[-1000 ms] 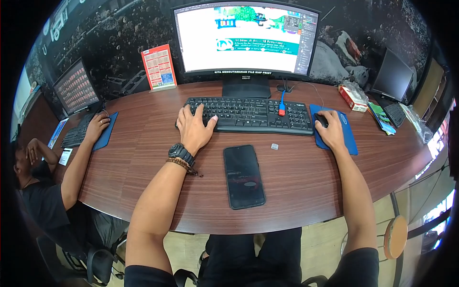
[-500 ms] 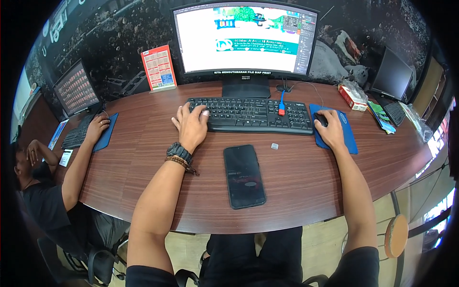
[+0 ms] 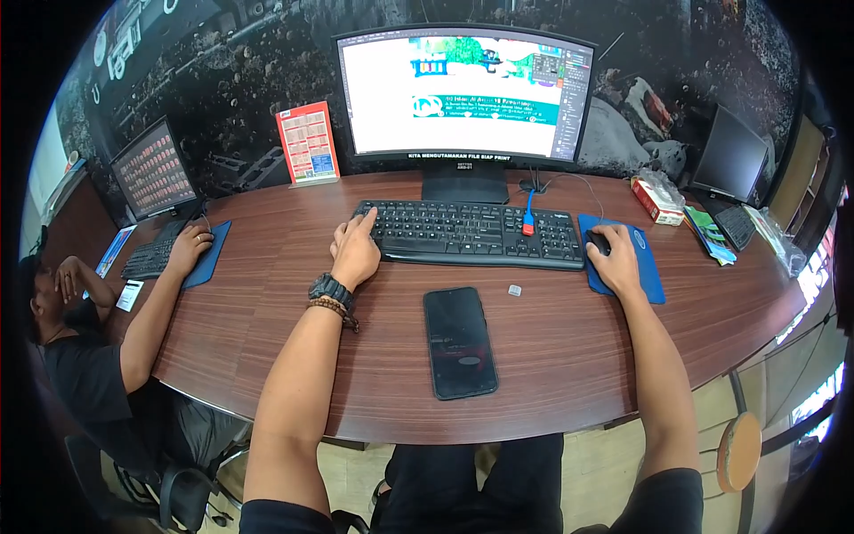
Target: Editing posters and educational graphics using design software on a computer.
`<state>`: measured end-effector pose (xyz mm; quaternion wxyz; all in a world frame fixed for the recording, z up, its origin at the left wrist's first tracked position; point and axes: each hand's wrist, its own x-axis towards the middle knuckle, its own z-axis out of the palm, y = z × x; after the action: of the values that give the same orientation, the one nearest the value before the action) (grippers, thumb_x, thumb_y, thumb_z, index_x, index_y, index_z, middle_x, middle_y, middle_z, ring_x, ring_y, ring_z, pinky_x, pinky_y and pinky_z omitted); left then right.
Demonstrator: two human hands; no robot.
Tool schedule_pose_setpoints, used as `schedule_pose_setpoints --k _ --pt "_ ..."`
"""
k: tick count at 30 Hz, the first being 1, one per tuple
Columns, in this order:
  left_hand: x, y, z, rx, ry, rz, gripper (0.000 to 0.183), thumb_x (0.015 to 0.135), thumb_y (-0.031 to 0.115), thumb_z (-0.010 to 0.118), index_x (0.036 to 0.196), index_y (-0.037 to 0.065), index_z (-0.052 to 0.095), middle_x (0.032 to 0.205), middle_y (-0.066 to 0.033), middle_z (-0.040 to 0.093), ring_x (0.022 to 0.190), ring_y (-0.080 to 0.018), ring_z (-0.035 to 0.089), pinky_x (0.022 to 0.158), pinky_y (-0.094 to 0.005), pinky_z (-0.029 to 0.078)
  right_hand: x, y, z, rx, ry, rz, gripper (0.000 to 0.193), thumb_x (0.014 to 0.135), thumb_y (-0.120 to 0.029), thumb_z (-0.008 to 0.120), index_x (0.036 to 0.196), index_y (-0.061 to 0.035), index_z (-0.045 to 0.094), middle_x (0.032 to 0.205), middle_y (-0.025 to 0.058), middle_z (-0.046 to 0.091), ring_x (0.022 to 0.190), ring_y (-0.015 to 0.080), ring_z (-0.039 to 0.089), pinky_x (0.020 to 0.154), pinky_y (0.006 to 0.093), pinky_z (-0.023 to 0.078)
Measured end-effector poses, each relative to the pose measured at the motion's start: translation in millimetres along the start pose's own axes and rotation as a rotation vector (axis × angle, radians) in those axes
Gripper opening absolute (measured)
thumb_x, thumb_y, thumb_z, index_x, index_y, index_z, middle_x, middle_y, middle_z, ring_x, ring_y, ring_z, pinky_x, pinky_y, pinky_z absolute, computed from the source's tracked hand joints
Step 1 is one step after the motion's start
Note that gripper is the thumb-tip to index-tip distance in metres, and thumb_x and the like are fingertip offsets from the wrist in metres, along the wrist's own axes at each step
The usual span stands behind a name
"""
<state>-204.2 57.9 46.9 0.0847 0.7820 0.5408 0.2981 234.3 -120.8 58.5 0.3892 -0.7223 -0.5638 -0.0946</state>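
My left hand [image 3: 357,253] rests at the left end of a black keyboard [image 3: 463,233]. Its index finger reaches onto the keys while the others bend beside the edge; it holds nothing. Over a black computer mouse [image 3: 599,242], my right hand [image 3: 621,265] is closed, on a blue mouse pad [image 3: 648,272]. The palm and fingers cover much of the mouse. Behind the keyboard stands a wide curved monitor [image 3: 382,102] showing a layout in green and white. A red USB plug [image 3: 528,229] on a blue cable lies across the keyboard's right part.
A dark smartphone [image 3: 461,343] lies nearer me, with a small grey square piece [image 3: 515,290] beside it. A red desk calendar [image 3: 308,142] stands left of the monitor. Another person's hand [image 3: 189,249] works at the far left. A second monitor [image 3: 731,153] and a small box [image 3: 656,201] are at right.
My left hand's fingers have drawn together, with the index finger now the one stretched out on the keys. The whole view has shifted slightly; the right hand stays on the mouse.
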Motion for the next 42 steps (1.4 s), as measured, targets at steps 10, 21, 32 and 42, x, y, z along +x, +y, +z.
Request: schedule_pose_setpoints --k 10,21,32,42 --pt "-3.7 7.2 -0.4 0.022 0.02 -0.015 0.063 0.091 -0.001 0.048 0.15 0.021 0.047 0.156 -0.0192 0.037 0.14 -0.0484 0.032 0.114 -0.0618 0.026 0.0 -0.2 0.2 0.005 0.005 0.001 0.035 0.083 -0.022 0.069 0.114 -0.0072 0.069 0.12 0.0154 0.06 0.111 0.0366 0.062 0.095 0.0432 0.05" --pt "-4.1 6.5 -1.8 0.013 0.0 -0.006 0.061 0.091 0.0 0.048 0.148 0.019 0.049 0.152 -0.018 0.043 0.141 -0.0463 0.033 0.113 -0.0611 0.027 -0.4 -0.9 -0.3 0.016 0.001 0.005 0.035 0.083 -0.022 0.069 0.115 -0.0071 0.068 0.122 0.0161 0.059 0.112 0.0373 0.061 0.096 0.0433 0.05" --pt "-8.3 12.5 0.8 0.064 0.088 -0.063 0.073 0.098 0.051 0.056 0.153 0.008 0.037 0.154 -0.0297 0.033 0.143 -0.0456 0.031 0.116 -0.0566 0.025 1.8 3.3 1.7 0.048 0.012 -0.027 0.034 0.084 -0.021 0.07 0.114 -0.0065 0.069 0.121 0.018 0.059 0.109 0.0384 0.061 0.095 0.0443 0.051" --pt "-15.6 23.1 -9.3 0.068 0.024 -0.028 0.094 0.089 0.065 0.062 0.153 0.002 0.035 0.153 -0.0332 0.032 0.144 -0.0457 0.029 0.117 -0.056 0.022 1.9 1.8 0.6 0.052 -0.002 -0.028 0.035 0.084 -0.021 0.07 0.115 -0.0052 0.069 0.12 0.0187 0.059 0.11 0.0383 0.061 0.096 0.0444 0.051"
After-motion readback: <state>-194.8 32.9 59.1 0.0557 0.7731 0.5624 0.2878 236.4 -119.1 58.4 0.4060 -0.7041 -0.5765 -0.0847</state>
